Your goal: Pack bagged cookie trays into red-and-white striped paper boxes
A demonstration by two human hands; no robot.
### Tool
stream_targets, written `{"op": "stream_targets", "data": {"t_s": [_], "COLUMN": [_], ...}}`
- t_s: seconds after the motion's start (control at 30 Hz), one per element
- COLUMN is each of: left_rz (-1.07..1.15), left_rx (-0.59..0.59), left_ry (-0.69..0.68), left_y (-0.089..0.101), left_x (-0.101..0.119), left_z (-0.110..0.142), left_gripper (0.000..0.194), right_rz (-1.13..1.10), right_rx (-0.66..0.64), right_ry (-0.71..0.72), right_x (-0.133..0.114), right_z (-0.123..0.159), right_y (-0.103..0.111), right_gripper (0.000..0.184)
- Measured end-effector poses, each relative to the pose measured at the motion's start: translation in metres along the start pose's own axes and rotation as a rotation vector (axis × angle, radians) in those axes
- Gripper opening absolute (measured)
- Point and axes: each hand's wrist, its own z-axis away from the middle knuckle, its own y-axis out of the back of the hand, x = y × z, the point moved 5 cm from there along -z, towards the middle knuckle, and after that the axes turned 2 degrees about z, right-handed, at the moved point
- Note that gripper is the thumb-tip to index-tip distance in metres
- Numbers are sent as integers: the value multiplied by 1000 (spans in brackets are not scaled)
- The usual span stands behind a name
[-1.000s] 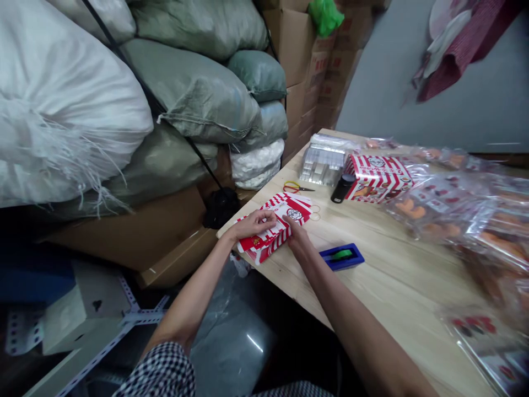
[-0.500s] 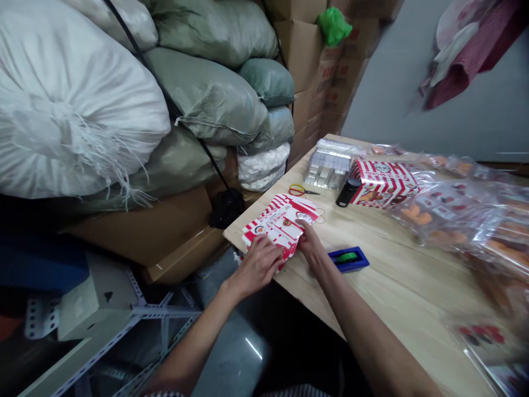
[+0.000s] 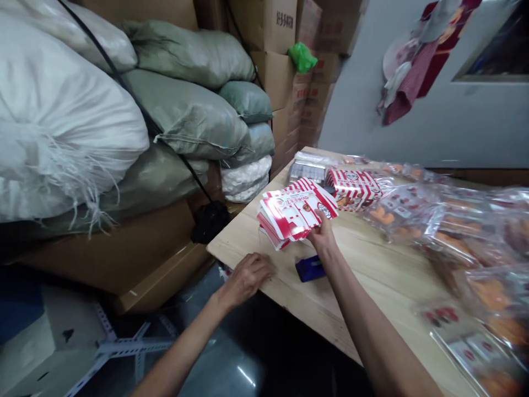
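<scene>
A stack of flat red-and-white printed cartons (image 3: 298, 208) is raised over the table, gripped at its near right corner by my right hand (image 3: 322, 234). The thumb lies on top, and the fingers go underneath. My left hand (image 3: 250, 275) is apart from the stack, at the table's near edge, with its fingers curled together. Whatever it may pinch is hidden by the fingers and blur. A blue tape dispenser (image 3: 309, 268) stands beside my right wrist. Behind the stack is a made-up striped box (image 3: 354, 189) in the same print.
Clear plastic packs with orange items (image 3: 458, 226) cover the right side of the wooden table (image 3: 235, 237). Transparent cases (image 3: 308, 170) lie at the back. Large stuffed sacks (image 3: 185, 107) and cardboard boxes (image 3: 270, 77) are piled to the left and behind.
My right hand has lifted the carton stack up off the table. My left hand has come away from it toward the near edge. The view has turned to the right.
</scene>
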Motion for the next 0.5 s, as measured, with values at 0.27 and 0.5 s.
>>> {"op": "stream_targets", "data": {"t_s": [0.27, 0.5], "left_rz": [-10, 46], "left_rx": [299, 47], "left_ry": [264, 57], "left_y": [25, -32], "left_x": [-81, -71], "left_z": [-46, -125], "left_gripper": [29, 24], "right_rz": [-95, -211], "right_rx": [-6, -96], "right_ry": [82, 258], "right_x": [-62, -129], "right_z": [21, 27], "right_y": [18, 33], "right_gripper": [39, 42]}}
